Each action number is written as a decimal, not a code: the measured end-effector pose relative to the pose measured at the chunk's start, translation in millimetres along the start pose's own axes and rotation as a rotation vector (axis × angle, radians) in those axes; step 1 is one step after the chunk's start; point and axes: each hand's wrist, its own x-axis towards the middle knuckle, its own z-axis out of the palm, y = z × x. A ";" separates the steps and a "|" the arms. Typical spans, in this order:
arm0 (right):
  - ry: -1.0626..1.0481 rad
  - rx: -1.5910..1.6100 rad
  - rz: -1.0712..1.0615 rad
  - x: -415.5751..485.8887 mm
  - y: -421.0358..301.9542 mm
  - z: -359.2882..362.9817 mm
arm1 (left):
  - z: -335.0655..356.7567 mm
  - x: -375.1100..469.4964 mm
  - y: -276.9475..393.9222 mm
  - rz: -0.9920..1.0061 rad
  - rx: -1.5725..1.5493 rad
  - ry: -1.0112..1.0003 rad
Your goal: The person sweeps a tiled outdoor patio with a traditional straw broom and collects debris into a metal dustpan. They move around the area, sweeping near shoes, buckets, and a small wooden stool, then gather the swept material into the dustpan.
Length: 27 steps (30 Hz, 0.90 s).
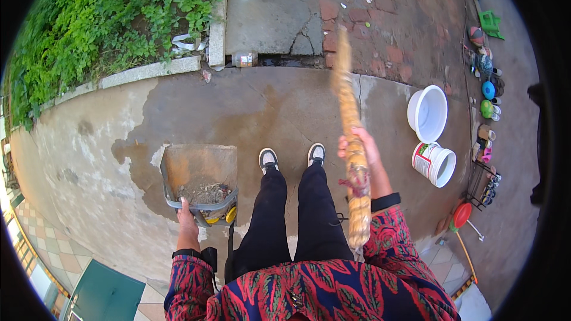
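Observation:
My left hand (pixel 187 223) grips the rear rim of a grey scoop-shaped dustpan (pixel 200 158), thumb over the edge. Dirt and debris (pixel 203 194) lie inside it, with yellow round pieces near its back. My right hand (pixel 370 147) is closed around a bound straw broom (pixel 348 98), which points away from me. A dark red tie wraps the broom below the hand, and its far tip is blurred. Both my shoes (pixel 269 158) stand on the wet concrete between the two hands.
To the right are a white basin (pixel 415 113) and a white bucket (pixel 421 160) lying tilted. Shoes and balls (pixel 487 108) line the right wall. Ahead, a plastic jar (pixel 244 59) sits by a drain gap (pixel 285 60). A stone curb (pixel 151 72) borders green plants (pixel 116 18).

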 end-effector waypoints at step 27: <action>0.390 0.167 0.124 -65.0 26.0 -131.3 | 51.6 -2.1 20.8 -0.054 0.122 -0.219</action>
